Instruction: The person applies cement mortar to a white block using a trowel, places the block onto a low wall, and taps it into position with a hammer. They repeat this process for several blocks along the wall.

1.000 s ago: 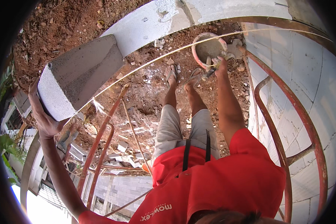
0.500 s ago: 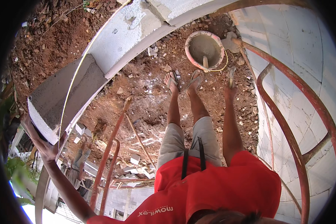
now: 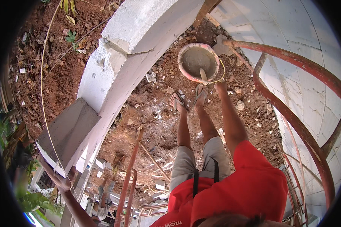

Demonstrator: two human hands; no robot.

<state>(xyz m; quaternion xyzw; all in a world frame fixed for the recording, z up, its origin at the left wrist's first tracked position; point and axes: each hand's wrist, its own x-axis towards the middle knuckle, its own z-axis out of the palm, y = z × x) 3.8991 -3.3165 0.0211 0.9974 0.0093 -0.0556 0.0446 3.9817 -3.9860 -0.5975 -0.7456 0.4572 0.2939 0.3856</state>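
A wide block (image 3: 66, 130), dark grey on its upper face and white at its near end, sits on the white wall (image 3: 117, 75) at the left, touching the white blockwork beyond. My left hand (image 3: 62, 179) grips that near end, fingers and thumb spread along it. My right hand (image 3: 220, 87) is low beside the round bucket (image 3: 182, 70), close to its yellow handle (image 3: 222, 70). Its fingers are too small and hidden to read. Wet grey mortar (image 3: 197, 58) fills the bucket, and a rounded tool handle (image 3: 203, 74) sticks out over the rim near my foot.
Rusty red scaffold pipes (image 3: 303, 64) curve along the white block wall (image 3: 284, 22) at the right. More pipes (image 3: 130, 170) stand at lower left. A thin cord (image 3: 45, 75) crosses over the block. Another person (image 3: 103, 202) is below left. Rubble covers the reddish soil.
My right hand has moved left, from beside the bucket to near its handle. The view has shifted, and my left hand stays at the block's end.
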